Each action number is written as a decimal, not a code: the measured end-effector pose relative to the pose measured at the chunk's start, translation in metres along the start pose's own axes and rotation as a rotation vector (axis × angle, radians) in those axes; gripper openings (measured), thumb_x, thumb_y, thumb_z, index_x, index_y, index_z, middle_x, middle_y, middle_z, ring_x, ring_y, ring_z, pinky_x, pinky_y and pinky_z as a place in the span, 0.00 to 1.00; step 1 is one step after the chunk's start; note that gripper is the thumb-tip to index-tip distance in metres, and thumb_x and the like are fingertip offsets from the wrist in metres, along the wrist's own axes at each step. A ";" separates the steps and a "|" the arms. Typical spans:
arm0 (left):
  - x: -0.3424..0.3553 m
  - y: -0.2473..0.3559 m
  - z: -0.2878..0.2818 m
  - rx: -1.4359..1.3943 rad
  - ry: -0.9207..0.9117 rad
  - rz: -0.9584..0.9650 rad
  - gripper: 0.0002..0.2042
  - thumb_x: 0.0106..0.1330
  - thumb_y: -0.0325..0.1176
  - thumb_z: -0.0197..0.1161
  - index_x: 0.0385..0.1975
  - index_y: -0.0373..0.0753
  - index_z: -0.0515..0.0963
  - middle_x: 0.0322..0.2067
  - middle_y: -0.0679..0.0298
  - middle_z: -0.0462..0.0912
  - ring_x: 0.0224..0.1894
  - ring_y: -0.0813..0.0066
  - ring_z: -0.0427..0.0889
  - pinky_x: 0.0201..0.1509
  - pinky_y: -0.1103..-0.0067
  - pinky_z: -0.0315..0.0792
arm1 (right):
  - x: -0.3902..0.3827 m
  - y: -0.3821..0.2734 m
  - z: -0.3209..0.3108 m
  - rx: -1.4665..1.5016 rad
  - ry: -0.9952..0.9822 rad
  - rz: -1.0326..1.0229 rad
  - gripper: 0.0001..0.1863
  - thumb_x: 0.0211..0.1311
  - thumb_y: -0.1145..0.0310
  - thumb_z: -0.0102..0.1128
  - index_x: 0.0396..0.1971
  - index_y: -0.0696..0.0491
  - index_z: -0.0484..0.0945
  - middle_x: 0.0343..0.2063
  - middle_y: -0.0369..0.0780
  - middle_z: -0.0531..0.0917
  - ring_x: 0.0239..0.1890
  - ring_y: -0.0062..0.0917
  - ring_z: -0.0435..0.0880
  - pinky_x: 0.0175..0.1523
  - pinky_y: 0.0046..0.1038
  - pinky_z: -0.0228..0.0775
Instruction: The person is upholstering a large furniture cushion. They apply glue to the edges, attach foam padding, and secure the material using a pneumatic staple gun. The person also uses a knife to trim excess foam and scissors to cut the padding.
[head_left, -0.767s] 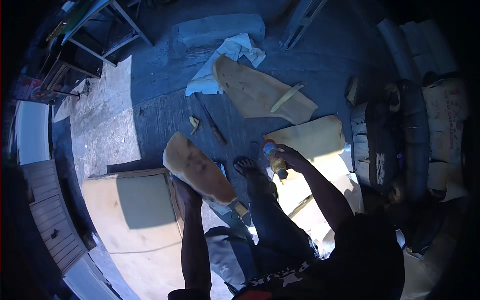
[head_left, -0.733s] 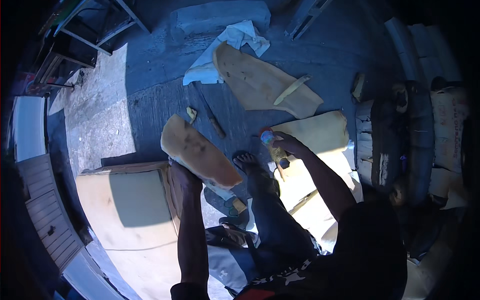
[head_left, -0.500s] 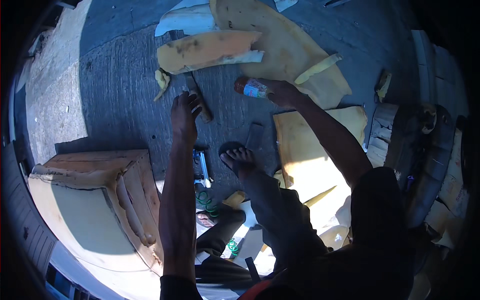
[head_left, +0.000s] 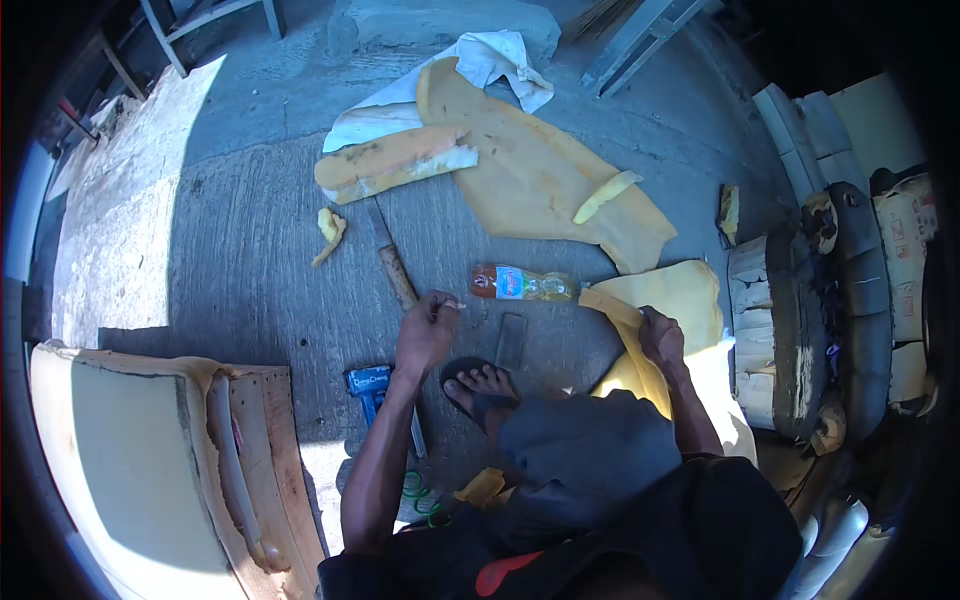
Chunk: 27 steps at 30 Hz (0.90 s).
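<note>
My left hand (head_left: 432, 330) is closed in a pinch above the floor, beside a long wooden-handled blade (head_left: 398, 272); what its fingertips hold is too small to name. My right hand (head_left: 660, 338) grips the edge of a yellowish foam sheet (head_left: 705, 295) that is folded over. A plastic bottle (head_left: 522, 283) with a blue label and brownish contents lies on its side between and above my hands. A dark flat bar (head_left: 510, 338) lies near my sandalled foot (head_left: 480, 386). A blue power tool (head_left: 368, 384) is partly hidden behind my left forearm, near a green coiled hose (head_left: 418, 492).
A foam-topped wooden piece (head_left: 110, 440) stands at left. Ahead lie a large foam offcut (head_left: 540, 170), a foam strip (head_left: 375, 160), a white cloth (head_left: 490, 60) and small scraps (head_left: 328, 230). Stacked padded pieces (head_left: 800, 320) line the right; metal stands (head_left: 640, 50) rise at the back.
The bottle has left my right hand and lies on the floor; that hand now grips the foam sheet. The foam strip from my left hand lies ahead. My left hand has moved rightward and closed.
</note>
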<state>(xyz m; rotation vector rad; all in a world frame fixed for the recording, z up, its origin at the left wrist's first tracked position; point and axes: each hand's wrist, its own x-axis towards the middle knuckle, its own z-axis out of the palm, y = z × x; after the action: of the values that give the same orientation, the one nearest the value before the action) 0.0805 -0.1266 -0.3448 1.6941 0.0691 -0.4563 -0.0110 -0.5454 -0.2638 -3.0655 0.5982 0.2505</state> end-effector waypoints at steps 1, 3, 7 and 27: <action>-0.005 0.031 -0.001 -0.027 0.016 0.086 0.13 0.77 0.37 0.55 0.49 0.33 0.78 0.38 0.60 0.85 0.40 0.75 0.81 0.46 0.76 0.75 | -0.006 0.002 -0.054 -0.098 0.030 -0.047 0.17 0.65 0.67 0.53 0.50 0.46 0.85 0.39 0.51 0.88 0.43 0.49 0.88 0.52 0.49 0.78; -0.028 0.093 -0.018 -0.049 0.041 0.233 0.14 0.76 0.37 0.56 0.51 0.33 0.78 0.40 0.59 0.86 0.41 0.74 0.82 0.48 0.75 0.75 | -0.026 -0.011 -0.172 -0.134 0.051 -0.099 0.17 0.62 0.70 0.55 0.50 0.46 0.85 0.38 0.52 0.87 0.43 0.47 0.88 0.50 0.45 0.79; -0.088 0.153 -0.055 -0.275 0.093 0.466 0.19 0.75 0.40 0.60 0.57 0.33 0.76 0.48 0.56 0.84 0.49 0.71 0.80 0.55 0.72 0.73 | -0.108 -0.082 -0.364 -0.063 0.223 -0.410 0.15 0.56 0.79 0.49 0.40 0.58 0.82 0.25 0.51 0.81 0.27 0.42 0.83 0.38 0.36 0.73; -0.168 0.200 -0.120 0.496 0.949 0.889 0.54 0.48 0.48 0.82 0.76 0.48 0.55 0.65 0.46 0.67 0.75 0.41 0.56 0.75 0.42 0.47 | 0.072 -0.146 -0.438 0.865 0.383 -0.918 0.15 0.71 0.74 0.58 0.56 0.51 0.80 0.52 0.36 0.83 0.52 0.22 0.79 0.59 0.30 0.73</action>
<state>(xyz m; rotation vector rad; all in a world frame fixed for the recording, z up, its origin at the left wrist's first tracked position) 0.0176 -0.0122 -0.0888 2.0737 -0.1198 1.0824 0.1769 -0.4534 0.1536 -2.1978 -0.5915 -0.4798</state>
